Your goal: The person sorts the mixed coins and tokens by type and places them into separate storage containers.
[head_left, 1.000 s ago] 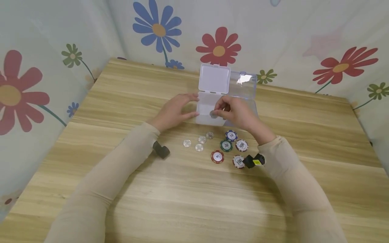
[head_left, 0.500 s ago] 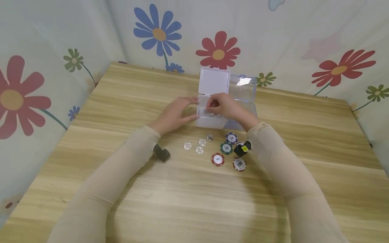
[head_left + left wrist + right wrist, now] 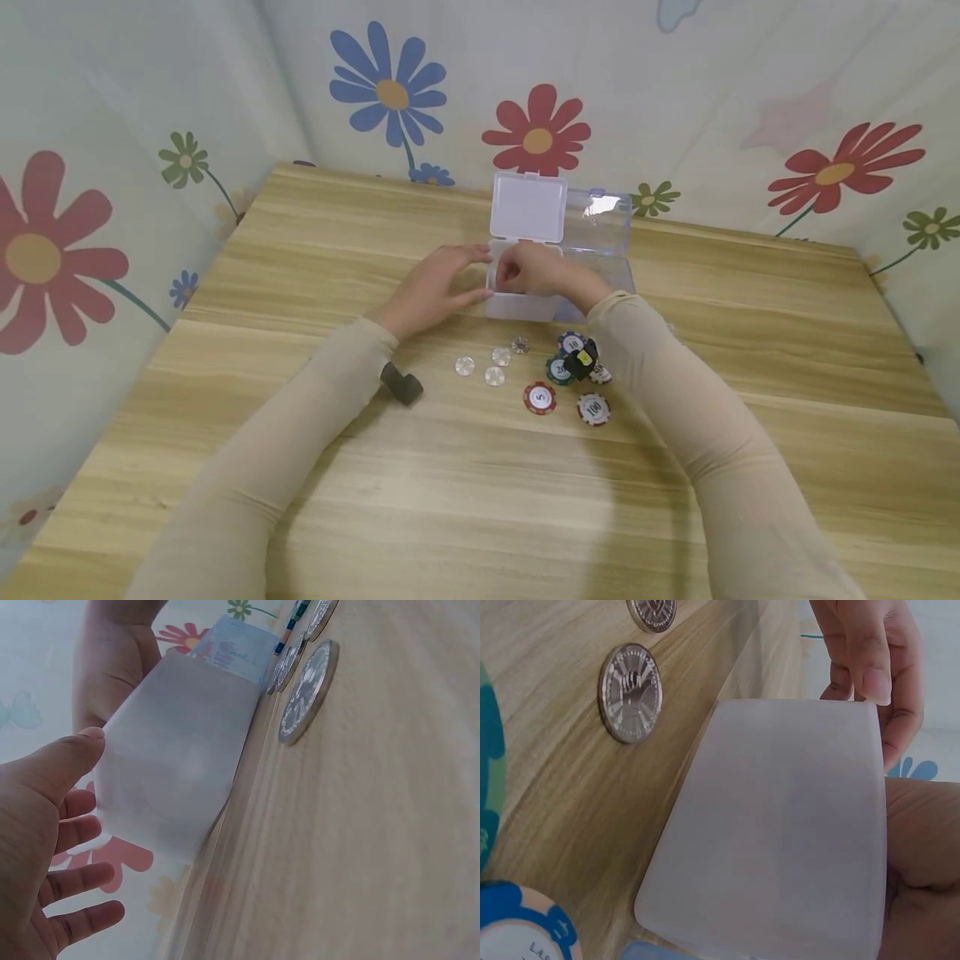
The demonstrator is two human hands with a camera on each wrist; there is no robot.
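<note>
A translucent white plastic box (image 3: 517, 309) stands with its lid (image 3: 527, 208) raised at the back. My left hand (image 3: 431, 287) spans its left side, thumb and fingertips at the rim; in the left wrist view the other fingers (image 3: 79, 881) extend loosely. My right hand (image 3: 538, 268) reaches down inside the box with curled fingers; the box wall (image 3: 772, 817) hides the fingertips in the right wrist view, so I cannot tell whether they still pinch a coin. Several silver coins (image 3: 465, 366) lie on the wooden table just in front.
A clear bluish box (image 3: 624, 279) with its lid (image 3: 611, 223) up adjoins the white box on the right. Poker chips, including a red 5 (image 3: 540, 398), a 100 (image 3: 594, 409) and a green 20 (image 3: 557, 369), lie under my right wrist. A flowered curtain (image 3: 675, 100) hangs behind the table.
My right hand, which pinched a silver coin over the box, has moved left and down into it; the coin is out of sight. The left hand stays at the box's side.
</note>
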